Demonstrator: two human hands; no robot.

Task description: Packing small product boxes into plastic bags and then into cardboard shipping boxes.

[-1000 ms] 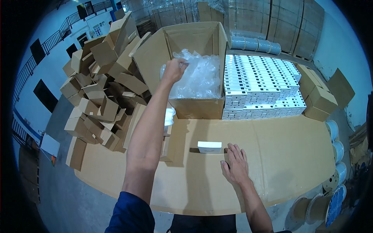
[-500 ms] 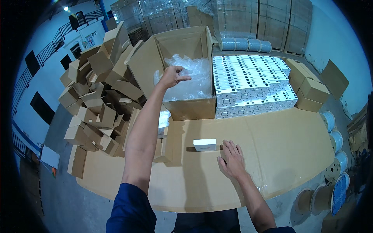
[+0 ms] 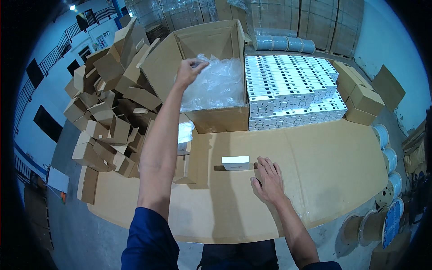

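My left hand [image 3: 188, 72] is raised over a large open cardboard box [image 3: 211, 117] and pinches a clear plastic bag [image 3: 218, 85] from the heap of bags filling the box. My right hand [image 3: 268, 180] lies flat and open on the cardboard-covered table [image 3: 315, 171]. Just left of its fingertips sits a small white box [image 3: 235, 163], apart from the hand.
Rows of small white boxes [image 3: 292, 90] are stacked to the right of the big box. A pile of small brown cartons [image 3: 112, 112] fills the left side. Brown cartons [image 3: 360, 99] stand at the far right, and cable reels [image 3: 382, 198] sit beyond the table's right edge.
My left hand has lifted up out of the box, drawing a clear bag with it. My right hand has stayed flat on the table.
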